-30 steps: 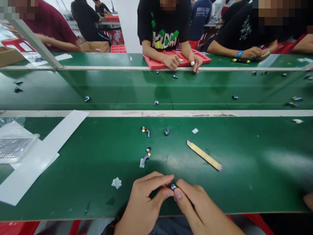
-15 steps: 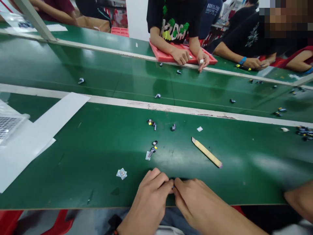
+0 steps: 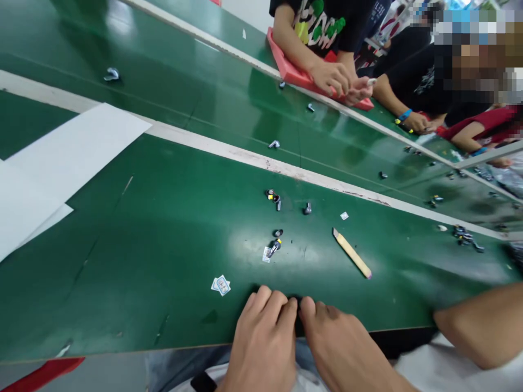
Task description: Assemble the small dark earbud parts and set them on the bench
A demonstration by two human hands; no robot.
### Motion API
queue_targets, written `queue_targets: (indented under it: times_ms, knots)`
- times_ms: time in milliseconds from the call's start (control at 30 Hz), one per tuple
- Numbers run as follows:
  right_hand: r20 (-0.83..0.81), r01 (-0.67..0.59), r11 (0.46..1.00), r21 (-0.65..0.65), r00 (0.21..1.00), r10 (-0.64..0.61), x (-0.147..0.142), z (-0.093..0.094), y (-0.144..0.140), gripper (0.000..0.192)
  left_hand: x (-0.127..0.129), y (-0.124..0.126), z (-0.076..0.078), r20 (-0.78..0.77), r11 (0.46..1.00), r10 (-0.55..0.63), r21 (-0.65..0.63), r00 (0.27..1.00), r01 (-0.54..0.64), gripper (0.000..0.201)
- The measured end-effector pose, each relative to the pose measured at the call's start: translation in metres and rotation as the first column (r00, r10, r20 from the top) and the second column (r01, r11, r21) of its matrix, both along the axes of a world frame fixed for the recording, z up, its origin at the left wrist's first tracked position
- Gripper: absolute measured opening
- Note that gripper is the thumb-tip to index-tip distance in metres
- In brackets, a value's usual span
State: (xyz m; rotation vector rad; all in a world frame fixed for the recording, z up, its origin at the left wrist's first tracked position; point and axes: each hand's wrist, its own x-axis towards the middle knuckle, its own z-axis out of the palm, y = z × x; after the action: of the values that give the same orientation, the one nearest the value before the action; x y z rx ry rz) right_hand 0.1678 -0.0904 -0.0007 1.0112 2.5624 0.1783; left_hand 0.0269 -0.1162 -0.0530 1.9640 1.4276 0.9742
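Note:
My left hand (image 3: 267, 332) and my right hand (image 3: 341, 337) meet at the near edge of the green table, fingers curled and pressed together. Between the fingertips there is a small dark gap; whatever they grip is hidden. Just beyond lies an earbud (image 3: 275, 247) with a yellow mark, partly on a small printed sticker (image 3: 266, 254), with a dark round earbud piece (image 3: 278, 233) above it. Farther off are opened earbud parts (image 3: 273, 198) and a single dark earbud (image 3: 308, 208). A craft knife (image 3: 352, 253) with a pale yellow handle rests right of them. Two overlapping stickers (image 3: 221, 285) lie to the left.
White sheets (image 3: 77, 149) cover the table's left side. A pale ledge (image 3: 229, 151) separates the near table from the green strip beyond, where loose earbuds (image 3: 274, 144) lie. Another person's hands (image 3: 337, 81) rest over a red tray (image 3: 281, 57). An earbud pile (image 3: 464, 237) sits at right.
The view has tilted and shifted, so the table slants more. My hands stay together at the edge, with the fingers curled tighter. The person opposite has changed hand position.

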Motion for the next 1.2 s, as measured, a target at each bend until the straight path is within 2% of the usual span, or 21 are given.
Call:
queue_targets:
  times_ms: [67, 167, 300, 500, 667, 733, 800, 867, 900, 967, 1033, 1100, 1133, 1200]
  knots:
    - [0.010, 0.055, 0.996, 0.065, 0.998, -0.056, -0.002, -0.003, -0.004, 0.037, 0.000, -0.002, 0.000, -0.022, 1.000, -0.002, 0.027, 1.000, 0.003, 0.023]
    - [-0.005, 0.130, 0.989, 0.067, 0.992, -0.130, -0.001, -0.006, -0.008, 0.040, 0.002, -0.002, 0.002, -0.053, 1.000, 0.008, 0.023, 0.999, -0.006, 0.022]
    - [-0.032, 0.231, 0.973, -0.014, 0.972, -0.231, 0.003, -0.009, -0.011, 0.041, 0.002, 0.000, 0.005, -0.077, 1.000, 0.002, -0.006, 0.997, -0.002, 0.025]
    - [0.019, 0.357, 0.924, -0.140, 0.934, -0.358, 0.002, -0.006, -0.008, 0.037, 0.004, -0.002, 0.011, -0.112, 0.998, -0.051, -0.045, 0.992, 0.046, 0.028]
    - [-0.195, 0.348, 0.873, -0.341, 0.882, -0.428, 0.014, 0.000, -0.003, 0.022, 0.004, 0.000, 0.008, -0.082, 0.999, -0.051, -0.012, 0.995, 0.050, 0.026]
    - [-0.315, 0.337, 0.795, -0.504, 0.786, -0.533, 0.021, 0.004, -0.003, 0.023, 0.004, 0.004, 0.007, 0.032, 0.999, -0.037, 0.006, 0.999, 0.036, 0.024]
    - [-0.407, 0.297, 0.662, -0.688, 0.598, -0.691, 0.025, 0.008, -0.004, 0.029, 0.003, 0.008, 0.010, 0.226, 1.000, -0.005, -0.008, 0.974, 0.007, 0.020]
    - [-0.407, 0.199, 0.501, -0.842, 0.376, -0.833, 0.028, 0.012, -0.004, 0.036, 0.002, 0.013, 0.014, 0.428, 0.998, 0.019, -0.062, 0.904, 0.009, 0.017]
    - [-0.381, 0.129, 0.430, -0.893, 0.292, -0.877, 0.028, 0.013, -0.004, 0.039, 0.002, 0.015, 0.017, 0.506, 0.995, 0.023, -0.093, 0.862, 0.028, 0.017]
    - [-0.324, -0.016, 0.327, -0.945, 0.200, -0.925, 0.028, 0.014, -0.001, 0.043, 0.002, 0.019, 0.023, 0.603, 0.988, 0.026, -0.136, 0.797, 0.070, 0.021]
    - [-0.302, -0.113, 0.287, -0.951, 0.159, -0.940, 0.028, 0.013, 0.003, 0.045, 0.004, 0.022, 0.026, 0.640, 0.986, 0.025, -0.144, 0.768, 0.088, 0.027]
    - [-0.314, -0.140, 0.297, -0.945, 0.119, -0.942, 0.028, 0.011, 0.006, 0.046, 0.007, 0.023, 0.027, 0.636, 0.986, 0.031, -0.145, 0.771, 0.080, 0.031]
    - [-0.332, -0.136, 0.317, -0.939, 0.104, -0.938, 0.028, 0.009, 0.006, 0.046, 0.008, 0.023, 0.027, 0.628, 0.987, 0.038, -0.143, 0.778, 0.068, 0.032]
    - [-0.413, -0.094, 0.405, -0.909, 0.093, -0.906, 0.029, 0.005, 0.007, 0.044, 0.011, 0.024, 0.025, 0.619, 0.989, 0.058, -0.143, 0.783, 0.040, 0.031]
